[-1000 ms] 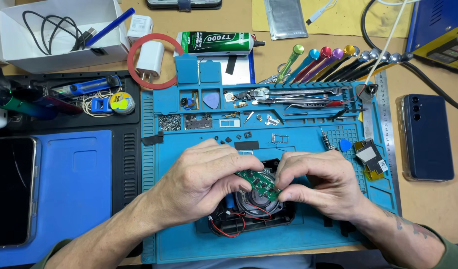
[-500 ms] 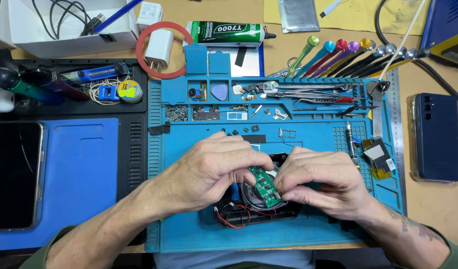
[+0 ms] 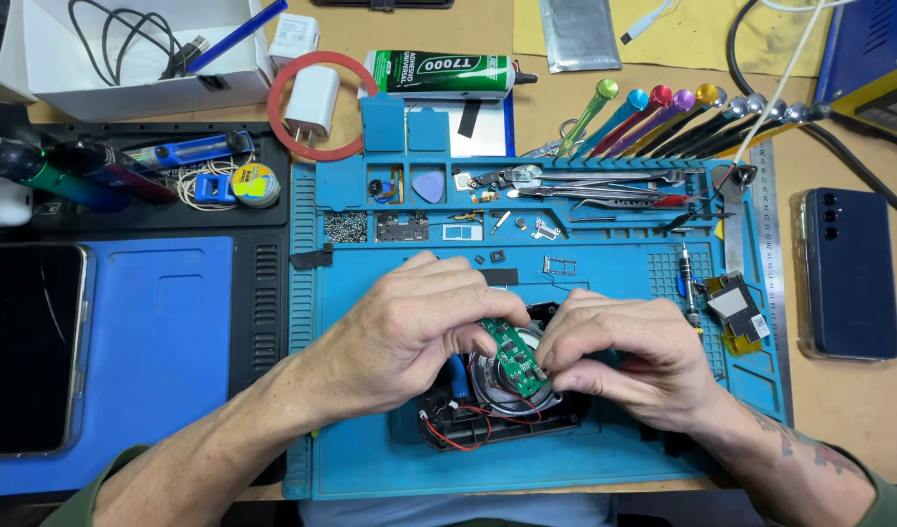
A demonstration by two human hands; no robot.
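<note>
Head view: left hand point(image 3: 409, 327) and right hand point(image 3: 629, 356) both pinch a small green circuit board point(image 3: 515, 356), held tilted just above a round speaker point(image 3: 497, 390) in a black housing point(image 3: 488, 425) on the blue work mat point(image 3: 370, 459). Thin red wires point(image 3: 458, 429) trail below (probably soldered). The board looks light, stiff and fragile; its bare edges seem the safest grip.

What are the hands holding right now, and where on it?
Both hands, left and right, pinch a small green circuit board by its opposite ends, above the black speaker housing.
</note>
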